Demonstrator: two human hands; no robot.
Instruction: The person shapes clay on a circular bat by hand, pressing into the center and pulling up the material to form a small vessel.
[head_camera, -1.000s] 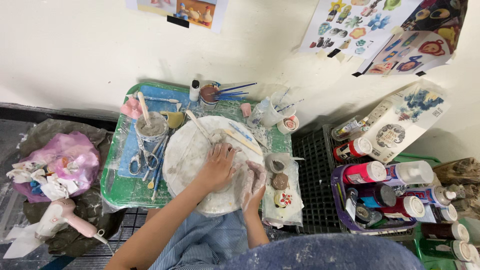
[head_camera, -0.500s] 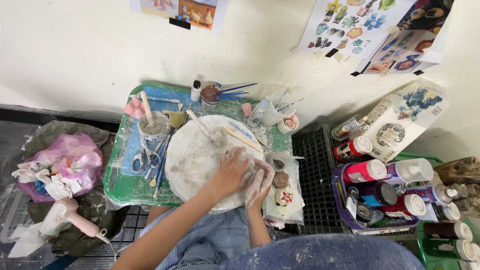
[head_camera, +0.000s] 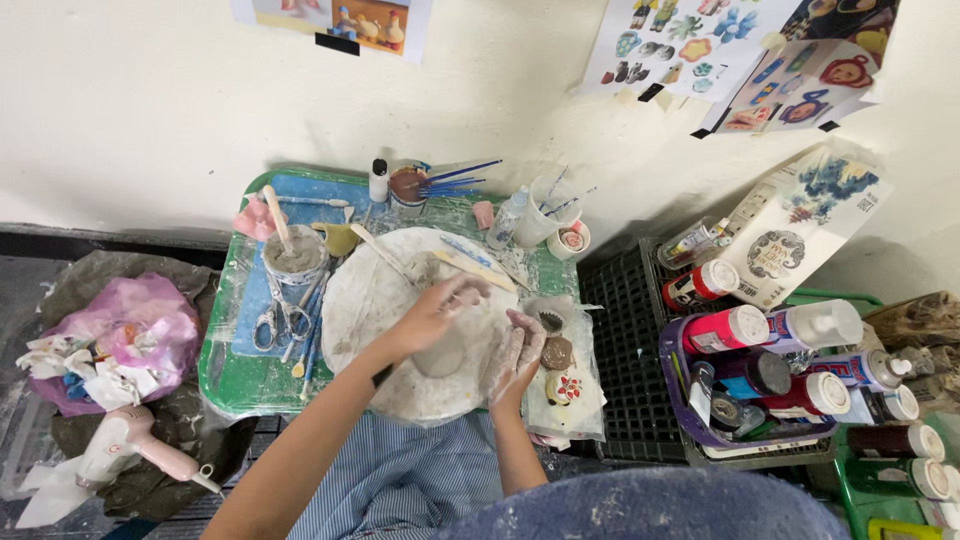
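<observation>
Both clay-dusted hands, left hand (head_camera: 437, 312) and right hand (head_camera: 517, 350), lie loosely open, cupping a smooth grey clay lump (head_camera: 442, 352) on the round white board (head_camera: 360, 300).

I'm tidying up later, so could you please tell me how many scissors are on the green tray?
1: the scissors lie on the green tray, below the clay-smeared cup, left of the round board. More may be hidden under tools.

Your left hand (head_camera: 437, 312) covers part of the clay (head_camera: 440, 352), so its shape stays unclear. Posters (head_camera: 700, 40) run off the top edge. Bottles (head_camera: 900, 440) at right are cut off; brushes (head_camera: 455, 178) too small to tell apart.
</observation>
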